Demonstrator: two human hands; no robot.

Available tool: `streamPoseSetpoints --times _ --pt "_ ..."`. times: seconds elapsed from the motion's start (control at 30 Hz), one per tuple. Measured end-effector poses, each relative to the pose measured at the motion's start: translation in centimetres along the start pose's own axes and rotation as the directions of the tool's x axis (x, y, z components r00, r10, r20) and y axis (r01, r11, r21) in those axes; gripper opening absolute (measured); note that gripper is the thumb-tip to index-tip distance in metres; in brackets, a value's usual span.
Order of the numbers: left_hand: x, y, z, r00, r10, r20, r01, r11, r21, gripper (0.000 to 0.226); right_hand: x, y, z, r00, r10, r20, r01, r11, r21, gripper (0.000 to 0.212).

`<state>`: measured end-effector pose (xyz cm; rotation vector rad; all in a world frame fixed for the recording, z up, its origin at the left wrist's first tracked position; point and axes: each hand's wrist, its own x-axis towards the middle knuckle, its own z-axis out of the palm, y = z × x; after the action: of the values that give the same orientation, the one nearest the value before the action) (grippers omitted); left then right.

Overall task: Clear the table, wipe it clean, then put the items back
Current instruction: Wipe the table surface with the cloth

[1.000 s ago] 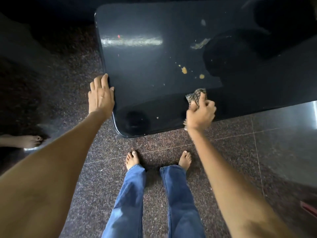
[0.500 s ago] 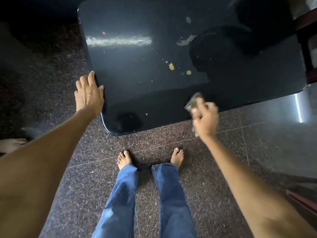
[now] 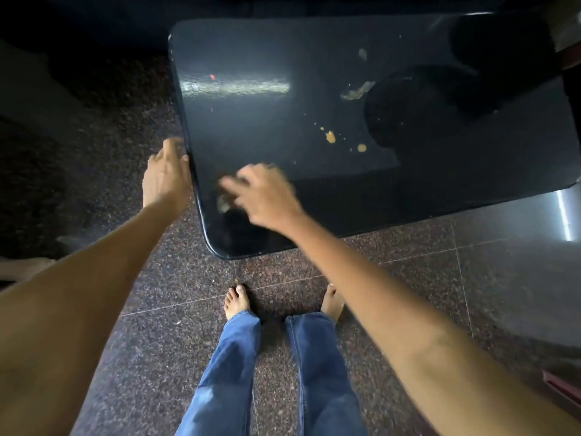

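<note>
Gripping rounded left edge of glossy black rectangular table (image 3: 251,121): left hand (image 3: 165,177), fingers curled over rim. Right hand (image 3: 265,196) motion-blurred over near-left corner, fingers spread flat; cloth beneath unclear. Orange crumbs (image 3: 330,137) mid-surface; speckled granite floor (image 3: 176,335) below.

- I log the table top (image 3: 251,127): glossy black.
- Food spots (image 3: 330,137): yellow-orange; one red speck (image 3: 212,77).
- Floor tiles (image 3: 176,297): speckled reddish-brown granite pattern.
- Jeans (image 3: 317,372): blue, faded patches.
</note>
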<state>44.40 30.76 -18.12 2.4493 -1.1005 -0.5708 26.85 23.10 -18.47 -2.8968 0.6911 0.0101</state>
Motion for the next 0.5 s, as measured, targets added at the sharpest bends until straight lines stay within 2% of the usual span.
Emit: streamPoseSetpoints --times 0.03,0.07,0.1,0.13,0.17,0.2,0.27,0.3,0.33,0.4,0.43,0.47,0.5 --pt "0.1 0.1 -0.1 1.0 0.014 0.022 -0.015 1.0 0.019 0.031 -0.9 2.8 -0.3 0.981 0.18 -0.068 -0.181 0.983 -0.009 0.036" --pt "0.3 0.2 -0.1 0.999 0.024 0.03 -0.024 0.999 0.027 0.032 -2.5 5.7 -0.6 0.898 0.414 -0.15 -0.416 0.909 0.022 0.034" --pt "0.5 0.3 -0.1 0.999 0.032 0.035 -0.033 0.999 0.032 0.034 -4.9 8.0 -0.8 0.756 0.62 -0.208 -0.613 0.783 0.107 0.035" --pt "0.7 0.5 -0.1 0.998 0.038 0.04 -0.039 0.999 0.038 0.036 -7.7 9.5 -0.9 0.622 0.751 -0.224 -0.728 0.659 0.189 0.036" --pt "0.8 0.6 -0.2 0.998 0.041 0.047 -0.043 0.998 0.049 0.038 -10.7 10.3 -0.8 0.532 0.822 -0.203 -0.79 0.568 0.231 0.038" --pt "0.9 0.6 -0.2 0.998 0.039 0.053 -0.041 0.998 0.054 0.04 -13.2 10.4 -0.7 0.495 0.853 -0.165 -0.819 0.522 0.24 0.04" --pt "0.8 0.4 -0.2 0.998 0.032 0.06 -0.036 0.998 0.054 0.041 -16.1 11.2 -0.3 0.472 0.874 -0.114 -0.844 0.485 0.231 0.043" --pt "0.8 0.2 -0.2 0.997 0.032 0.063 -0.036 0.998 0.053 0.042 -15.8 12.2 -0.5 0.427 0.897 -0.115 -0.863 0.442 0.244 0.044" --pt "0.9 -0.1 0.0 0.997 0.038 0.067 -0.041 0.998 0.057 0.042 -14.5 13.3 -0.8 0.324 0.938 -0.125 -0.902 0.346 0.258 0.044" --pt "1.1 -0.7 0.4 0.997 0.038 0.07 -0.042 0.997 0.057 0.042 -10.4 15.4 -1.5 -0.001 0.992 -0.128 -0.947 0.04 0.318 0.043" --pt "1.1 -0.9 0.7 0.997 0.028 0.068 -0.032 0.998 0.052 0.042 -8.1 15.8 -1.5 -0.112 0.987 -0.116 -0.941 -0.067 0.331 0.041" --pt "1.2 -0.9 0.8 0.998 0.014 0.058 -0.017 0.999 0.043 0.042 -5.5 15.4 -1.7 -0.142 0.985 -0.102 -0.937 -0.1 0.335 0.04" --pt "1.3 -0.9 1.1 0.999 0.0 0.046 -0.001 1.0 0.03 0.043 -2.9 13.9 -1.7 -0.092 0.99 -0.105 -0.947 -0.054 0.317 0.039"
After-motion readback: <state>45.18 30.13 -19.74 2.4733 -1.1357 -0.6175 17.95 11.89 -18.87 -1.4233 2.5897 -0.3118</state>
